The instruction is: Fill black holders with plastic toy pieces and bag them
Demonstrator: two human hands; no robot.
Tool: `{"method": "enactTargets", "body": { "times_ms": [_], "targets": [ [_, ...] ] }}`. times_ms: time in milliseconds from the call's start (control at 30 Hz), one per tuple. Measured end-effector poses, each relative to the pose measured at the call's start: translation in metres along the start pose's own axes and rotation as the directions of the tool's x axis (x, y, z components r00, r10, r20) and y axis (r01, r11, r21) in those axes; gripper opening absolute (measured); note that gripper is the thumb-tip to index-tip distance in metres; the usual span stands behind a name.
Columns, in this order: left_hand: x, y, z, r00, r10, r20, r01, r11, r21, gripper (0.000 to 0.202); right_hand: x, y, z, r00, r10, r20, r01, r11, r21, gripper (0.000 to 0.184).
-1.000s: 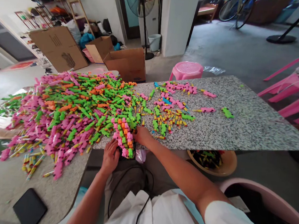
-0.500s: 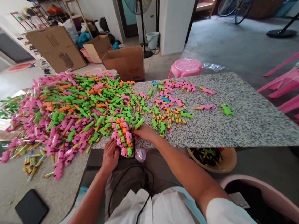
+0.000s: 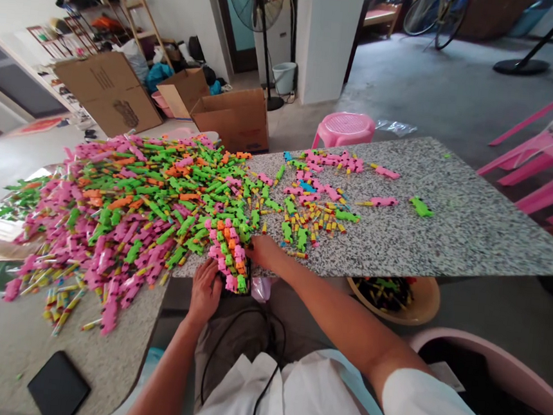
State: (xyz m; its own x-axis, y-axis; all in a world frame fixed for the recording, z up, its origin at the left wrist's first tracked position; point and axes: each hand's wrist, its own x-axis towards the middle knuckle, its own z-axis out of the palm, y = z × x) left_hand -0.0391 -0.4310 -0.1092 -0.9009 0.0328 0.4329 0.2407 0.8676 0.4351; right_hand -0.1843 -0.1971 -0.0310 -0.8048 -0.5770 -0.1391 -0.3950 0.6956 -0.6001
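A dark-sided box packed with rows of pink, green and orange animal-shaped toys (image 3: 228, 253) stands tilted at the table's near edge. My left hand (image 3: 206, 288) grips its left side, fingers curled against the wall. At the box's right side is my right hand (image 3: 263, 253), its fingers closed and partly hidden, so what they hold does not show. To the left, a big heap of similar toys on yellow-and-red sticks (image 3: 132, 201) covers the table. Loose yellow-and-red stick pieces (image 3: 321, 218) lie to the right of my right hand, among scattered green and pink toys.
The speckled stone table (image 3: 459, 217) stretches right, with a single green toy (image 3: 420, 206) on it. A black flat object (image 3: 58, 385) lies at lower left. Below the right edge are a tan basin (image 3: 423, 304) and a pink tub (image 3: 500, 356). A pink stool (image 3: 345, 126) stands behind.
The green toy that stuck up from my right hand's fingers no longer shows there. My right hand stays beside the box, and my left hand keeps its place. The view has shifted slightly.
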Motion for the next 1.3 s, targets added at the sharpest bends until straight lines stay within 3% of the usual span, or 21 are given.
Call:
{"method": "enactTargets", "body": {
  "times_ms": [200,533,633,733,833,933,1000,1100,1300],
  "targets": [
    [0.001,0.003,-0.001,1.0,-0.006,-0.009,0.006,1.0,-0.015,0.038,-0.003,-0.006,0.005,1.0,-0.004,-0.025,0.002,0.999,-0.047,0.037],
    [0.0,-0.002,0.002,1.0,-0.002,-0.014,0.002,1.0,-0.002,0.037,0.003,-0.003,0.016,0.999,-0.034,-0.013,0.032,0.993,-0.114,0.033],
    [0.001,-0.004,0.003,0.999,0.018,-0.039,-0.018,1.0,-0.006,0.036,0.002,-0.004,0.011,0.998,-0.058,0.033,0.062,0.989,-0.134,0.031],
    [0.001,-0.005,0.003,0.999,0.021,-0.045,-0.021,1.0,-0.007,0.037,0.007,0.001,-0.011,0.992,-0.074,0.102,0.089,0.985,-0.146,0.027],
    [0.001,-0.004,0.002,0.999,0.014,-0.035,-0.015,1.0,-0.009,0.038,0.02,0.015,-0.045,0.999,0.048,-0.001,-0.048,0.984,-0.171,0.03],
    [0.0,-0.003,0.002,1.0,0.007,-0.027,-0.007,1.0,-0.008,0.039,0.039,0.032,-0.076,0.963,0.23,-0.14,-0.258,0.938,-0.23,0.037],
    [-0.002,-0.004,0.001,1.0,0.0,-0.016,0.0,1.0,-0.004,0.04,0.051,0.04,-0.088,0.941,0.297,-0.163,-0.333,0.896,-0.293,0.042],
    [-0.003,-0.004,0.002,1.0,-0.008,-0.004,0.008,1.0,-0.001,0.044,0.065,0.045,-0.092,0.937,0.323,-0.13,-0.349,0.866,-0.358,0.046],
    [-0.004,-0.003,0.004,1.0,-0.021,-0.006,0.021,1.0,-0.011,0.046,0.084,0.046,-0.084,0.909,0.415,-0.044,-0.399,0.834,-0.381,0.034]
  ]
}}
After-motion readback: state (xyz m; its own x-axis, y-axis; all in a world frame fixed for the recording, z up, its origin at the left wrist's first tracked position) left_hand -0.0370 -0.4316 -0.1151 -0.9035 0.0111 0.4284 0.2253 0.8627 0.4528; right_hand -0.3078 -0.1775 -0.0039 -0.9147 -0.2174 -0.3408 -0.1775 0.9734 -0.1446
